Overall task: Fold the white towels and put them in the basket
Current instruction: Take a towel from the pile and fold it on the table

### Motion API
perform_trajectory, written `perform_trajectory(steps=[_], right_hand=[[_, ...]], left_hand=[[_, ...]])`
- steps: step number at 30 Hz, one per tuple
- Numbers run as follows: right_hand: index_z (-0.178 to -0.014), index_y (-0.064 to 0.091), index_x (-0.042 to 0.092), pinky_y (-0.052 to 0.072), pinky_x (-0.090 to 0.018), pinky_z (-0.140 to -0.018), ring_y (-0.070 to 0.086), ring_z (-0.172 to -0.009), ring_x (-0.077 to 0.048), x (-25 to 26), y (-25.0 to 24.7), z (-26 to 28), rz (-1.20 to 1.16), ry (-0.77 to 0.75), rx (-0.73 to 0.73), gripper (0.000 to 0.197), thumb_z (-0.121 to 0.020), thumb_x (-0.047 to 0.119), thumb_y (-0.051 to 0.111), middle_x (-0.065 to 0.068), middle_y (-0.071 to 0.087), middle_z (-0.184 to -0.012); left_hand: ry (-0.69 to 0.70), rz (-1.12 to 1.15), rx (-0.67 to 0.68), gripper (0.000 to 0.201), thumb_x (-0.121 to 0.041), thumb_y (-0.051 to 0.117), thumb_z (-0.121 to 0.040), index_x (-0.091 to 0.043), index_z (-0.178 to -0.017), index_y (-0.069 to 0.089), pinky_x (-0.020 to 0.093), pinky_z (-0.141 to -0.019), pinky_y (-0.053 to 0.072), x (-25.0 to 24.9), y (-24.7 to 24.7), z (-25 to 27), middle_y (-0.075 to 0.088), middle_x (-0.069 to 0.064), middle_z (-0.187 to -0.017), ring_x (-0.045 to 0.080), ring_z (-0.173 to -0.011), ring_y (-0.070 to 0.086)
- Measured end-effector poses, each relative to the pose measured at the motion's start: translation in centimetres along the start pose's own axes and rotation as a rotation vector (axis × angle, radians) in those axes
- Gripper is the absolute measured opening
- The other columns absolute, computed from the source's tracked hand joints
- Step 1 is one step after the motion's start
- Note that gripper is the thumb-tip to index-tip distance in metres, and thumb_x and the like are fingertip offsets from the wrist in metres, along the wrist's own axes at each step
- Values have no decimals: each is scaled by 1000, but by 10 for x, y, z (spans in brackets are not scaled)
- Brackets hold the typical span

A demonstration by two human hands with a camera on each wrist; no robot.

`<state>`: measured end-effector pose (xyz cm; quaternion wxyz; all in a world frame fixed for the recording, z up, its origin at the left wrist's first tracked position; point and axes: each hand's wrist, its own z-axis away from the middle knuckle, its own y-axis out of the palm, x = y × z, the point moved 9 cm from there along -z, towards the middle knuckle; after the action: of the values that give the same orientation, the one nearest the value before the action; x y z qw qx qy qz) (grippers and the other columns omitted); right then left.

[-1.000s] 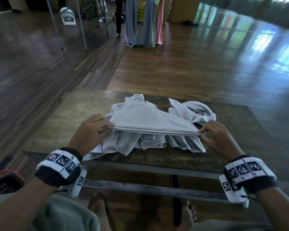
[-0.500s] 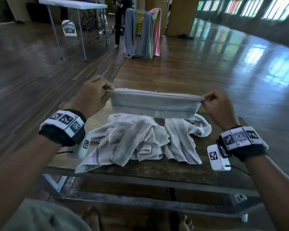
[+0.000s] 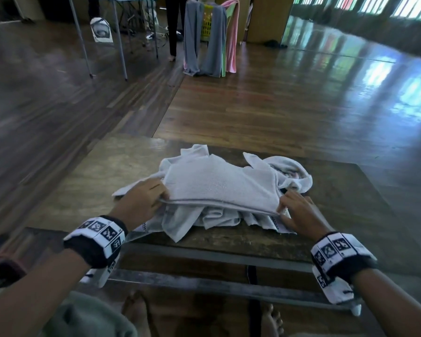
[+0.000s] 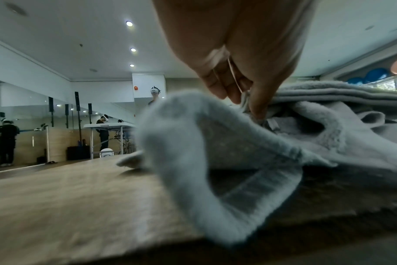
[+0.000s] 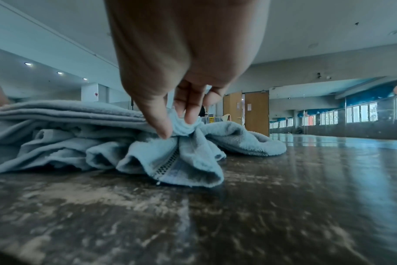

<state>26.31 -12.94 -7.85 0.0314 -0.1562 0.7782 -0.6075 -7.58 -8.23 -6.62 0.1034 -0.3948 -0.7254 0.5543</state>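
Worn table (image 3: 102, 181) — both hands' fingers pinch the folded towel's (image 3: 219, 183) near corners.

The towels (image 3: 219, 188) are matt, nubby terry cloth; the table (image 3: 102, 181) is worn, scuffed wood with a dull metal frame (image 3: 204, 285); the floor (image 3: 301, 105) is glossy wood.

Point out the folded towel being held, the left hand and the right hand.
folded towel (image 3: 219, 186): head view, middle of its flat top face.
left hand (image 3: 140, 203): head view, back of the hand pinching the towel's left corner.
right hand (image 3: 299, 212): head view, back of the hand pinching the right corner.
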Motion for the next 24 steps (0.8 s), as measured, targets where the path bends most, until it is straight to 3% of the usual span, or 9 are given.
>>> perform_trajectory(steps=[1,3,5,7,10,12,17,24], right_hand=[[-74,56,21,37,-31,-64,59,-76,-25,-1,1,2,-1,9,6,30,-62,6,80,2,56,-80],[-77,58,21,41,-32,-67,59,-80,-22,-1,6,4,-1,36,39,28,-64,9,80,4,56,-83],[-81,61,20,43,-35,-72,60,-85,-21,1,12,4,13,38,91,23,-68,12,78,5,57,-87],[-84,63,20,43,-35,-74,60,-87,-21,5,12,-1,20,21,121,17,-71,18,75,5,58,-88],[-86,62,22,46,-35,-74,57,-81,-14,26,2,-12,-37,-41,59,19,-71,27,73,10,53,-83],[-89,61,21,44,-31,-71,55,-76,-11,49,-4,-20,-90,-100,-3,24,-72,32,74,9,55,-81],[-94,64,21,38,-26,-74,59,-83,-12,90,8,-36,-82,-111,-38,17,-80,29,69,7,62,-89],[-87,66,14,41,-27,-73,61,-80,-17,87,12,-39,-138,-10,-82,5,-84,15,63,2,67,-86]], left_hand=[[1,4,7,7,-19,60,-78,-17,-85,61,31,-78,47,-1,1,2,62,0,-89,20,-85,59],[-15,18,41,20,-33,52,-80,-17,-89,61,36,-74,51,4,9,6,61,0,-91,20,-83,59],[-82,66,46,27,-43,55,-77,-20,-91,60,36,-71,50,9,13,10,60,-3,-90,18,-78,57],[-116,65,-31,29,-49,57,-74,-24,-89,59,32,-76,45,5,6,11,59,-7,-87,14,-79,55],[-66,-12,-188,22,-45,54,-79,-25,-87,60,24,-84,32,-16,-11,8,60,-10,-88,9,-88,50],[-1,-41,-222,20,-41,54,-85,-24,-90,62,23,-85,29,-32,-14,0,60,-10,-91,9,-90,50],[86,-34,-129,27,-45,48,-88,-26,-94,65,26,-83,30,-59,2,-27,62,-12,-92,10,-88,52],[99,-87,-83,29,-41,46,-84,-24,-89,69,29,-77,32,-57,15,-40,66,-8,-85,17,-82,60]])
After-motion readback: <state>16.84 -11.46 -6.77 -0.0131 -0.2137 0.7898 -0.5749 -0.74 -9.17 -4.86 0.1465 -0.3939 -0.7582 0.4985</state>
